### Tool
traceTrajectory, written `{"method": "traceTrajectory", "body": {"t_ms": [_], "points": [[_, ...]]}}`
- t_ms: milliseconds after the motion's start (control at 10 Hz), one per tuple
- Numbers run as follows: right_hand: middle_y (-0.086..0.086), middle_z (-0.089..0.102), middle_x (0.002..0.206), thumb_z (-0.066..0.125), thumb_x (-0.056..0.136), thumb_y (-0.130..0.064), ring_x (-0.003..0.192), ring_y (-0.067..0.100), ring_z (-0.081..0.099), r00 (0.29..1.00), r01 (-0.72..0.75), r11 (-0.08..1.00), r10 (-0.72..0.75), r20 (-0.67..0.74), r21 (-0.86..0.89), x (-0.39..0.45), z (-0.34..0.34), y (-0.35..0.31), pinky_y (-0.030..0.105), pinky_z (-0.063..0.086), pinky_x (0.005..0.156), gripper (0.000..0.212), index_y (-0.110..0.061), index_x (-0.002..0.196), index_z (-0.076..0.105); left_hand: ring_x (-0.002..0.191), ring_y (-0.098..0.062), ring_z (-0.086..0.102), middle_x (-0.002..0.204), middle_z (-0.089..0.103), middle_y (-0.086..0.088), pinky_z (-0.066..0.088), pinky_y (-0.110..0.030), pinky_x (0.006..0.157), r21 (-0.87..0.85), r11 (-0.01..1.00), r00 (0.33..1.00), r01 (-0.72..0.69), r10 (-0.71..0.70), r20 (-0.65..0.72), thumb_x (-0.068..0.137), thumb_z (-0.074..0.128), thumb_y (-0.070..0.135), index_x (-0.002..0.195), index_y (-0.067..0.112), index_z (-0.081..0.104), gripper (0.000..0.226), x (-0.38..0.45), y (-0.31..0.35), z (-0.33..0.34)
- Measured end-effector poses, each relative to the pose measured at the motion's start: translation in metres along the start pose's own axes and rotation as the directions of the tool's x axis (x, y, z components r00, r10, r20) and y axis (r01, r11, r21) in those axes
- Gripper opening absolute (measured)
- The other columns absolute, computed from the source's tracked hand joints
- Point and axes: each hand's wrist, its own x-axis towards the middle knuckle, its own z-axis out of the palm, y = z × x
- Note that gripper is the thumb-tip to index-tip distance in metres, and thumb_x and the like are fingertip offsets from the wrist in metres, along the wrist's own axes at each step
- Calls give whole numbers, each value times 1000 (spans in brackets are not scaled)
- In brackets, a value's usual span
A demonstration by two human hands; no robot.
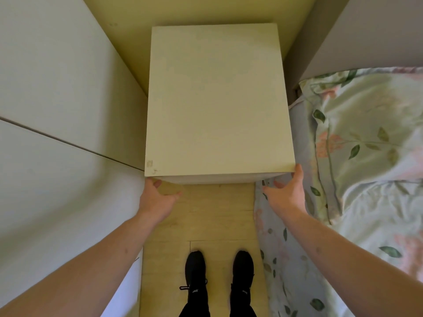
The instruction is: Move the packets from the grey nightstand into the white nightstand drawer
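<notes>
At the white nightstand's (pixel 217 99) front corners, both hands reach.

The white nightstand (pixel 217 99) shows only its top; its drawer front is hidden. Fingertips of both hands tuck under its front edge. No packets show.

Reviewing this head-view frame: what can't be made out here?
- Drawer front of the white nightstand: hidden under its top.
- Left hand fingertips: tucked under the front edge.
- Right hand: contact with the corner unclear.
- Packets, grey nightstand: not in frame.
</notes>
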Motion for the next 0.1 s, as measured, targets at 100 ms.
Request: {"method": "traceTrajectory", "body": {"t_ms": [100], "points": [[-6,27,165,70,91,-9,136,15,51,998,54,998,-53,24,-36,-32,-6,-4,23,52,77,101,-44,159,3,91,-10,62,134,55,7,48,-22,67,95,995,998,-14,7,69,88,78,27,157,21,24,88,-35,8,-1]]}}
